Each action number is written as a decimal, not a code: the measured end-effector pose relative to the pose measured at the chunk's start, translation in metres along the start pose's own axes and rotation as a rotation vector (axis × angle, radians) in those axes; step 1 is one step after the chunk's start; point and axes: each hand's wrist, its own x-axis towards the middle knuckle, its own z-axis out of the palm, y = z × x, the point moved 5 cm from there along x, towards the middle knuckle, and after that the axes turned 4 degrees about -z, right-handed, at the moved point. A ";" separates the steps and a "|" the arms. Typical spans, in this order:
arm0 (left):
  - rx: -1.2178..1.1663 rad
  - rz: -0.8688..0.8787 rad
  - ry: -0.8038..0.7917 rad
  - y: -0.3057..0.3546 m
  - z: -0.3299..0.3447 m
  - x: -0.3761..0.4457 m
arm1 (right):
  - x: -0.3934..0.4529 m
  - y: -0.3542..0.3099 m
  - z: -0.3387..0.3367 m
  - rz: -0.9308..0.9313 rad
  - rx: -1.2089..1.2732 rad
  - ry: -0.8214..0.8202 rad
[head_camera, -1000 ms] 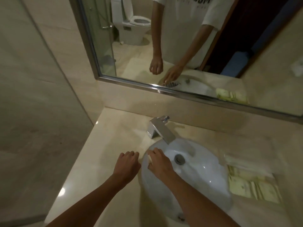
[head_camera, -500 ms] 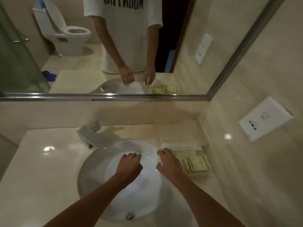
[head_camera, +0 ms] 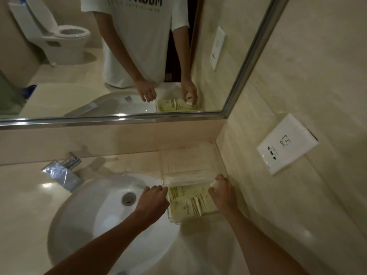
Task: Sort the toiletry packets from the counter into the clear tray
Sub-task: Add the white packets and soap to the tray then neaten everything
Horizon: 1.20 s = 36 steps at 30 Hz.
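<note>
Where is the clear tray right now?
The clear tray sits on the counter's right side, between the sink and the side wall, under the mirror.
</note>
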 end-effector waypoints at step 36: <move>-0.043 0.036 -0.113 0.007 0.024 0.030 | 0.024 0.037 0.030 -0.165 -0.295 -0.074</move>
